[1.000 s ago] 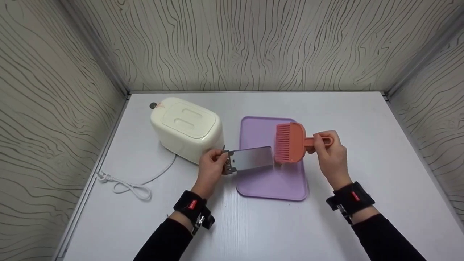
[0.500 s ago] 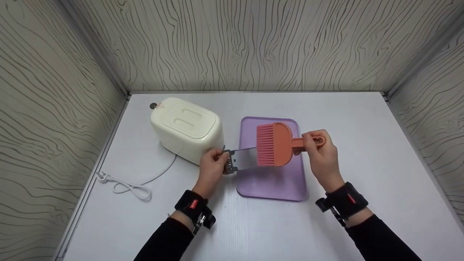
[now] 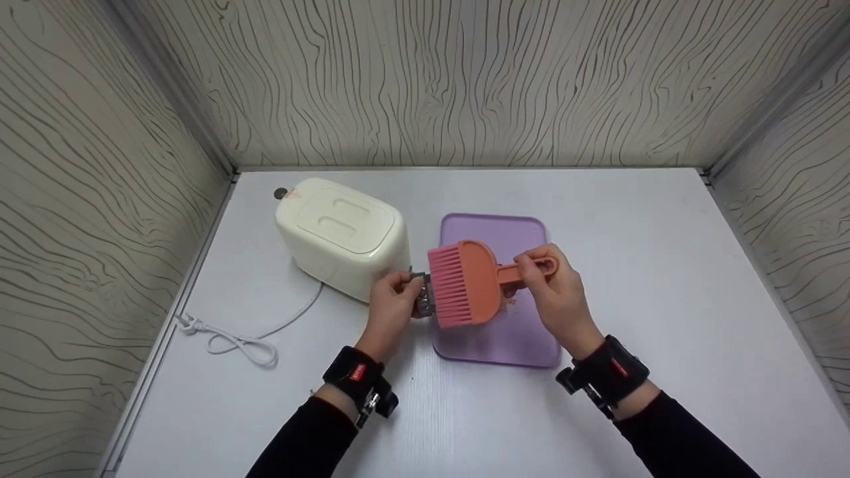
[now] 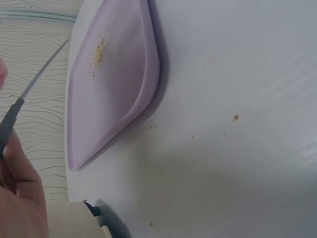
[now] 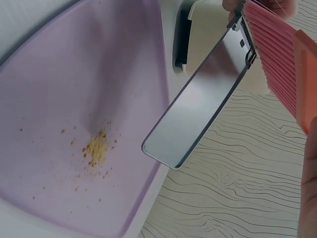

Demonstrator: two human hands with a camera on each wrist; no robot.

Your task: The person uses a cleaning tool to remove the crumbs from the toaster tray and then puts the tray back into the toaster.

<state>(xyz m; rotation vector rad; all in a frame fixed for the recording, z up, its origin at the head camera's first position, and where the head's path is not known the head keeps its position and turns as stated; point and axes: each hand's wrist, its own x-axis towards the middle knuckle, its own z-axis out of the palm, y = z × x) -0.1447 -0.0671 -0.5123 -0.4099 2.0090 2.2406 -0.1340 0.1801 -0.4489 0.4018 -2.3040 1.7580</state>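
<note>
My left hand pinches the end of a flat metal toaster crumb tray, which is held up over a purple tray. With my right hand I grip the handle of an orange brush that has pink bristles. In the head view the brush covers most of the crumb tray, its bristles by the end that my left fingers hold. A small pile of yellow-brown crumbs lies on the purple tray. From the right wrist view, the crumb tray's surface looks bare and tilted.
A cream toaster stands to the left, close to my left hand. Its white cord and plug lie on the white table. A few loose crumbs dot the table near the purple tray. Wood-patterned walls enclose the table.
My right hand has moved left with the brush, from the crumb tray's far end along to the end my left hand holds. The left hand has stayed almost still.
</note>
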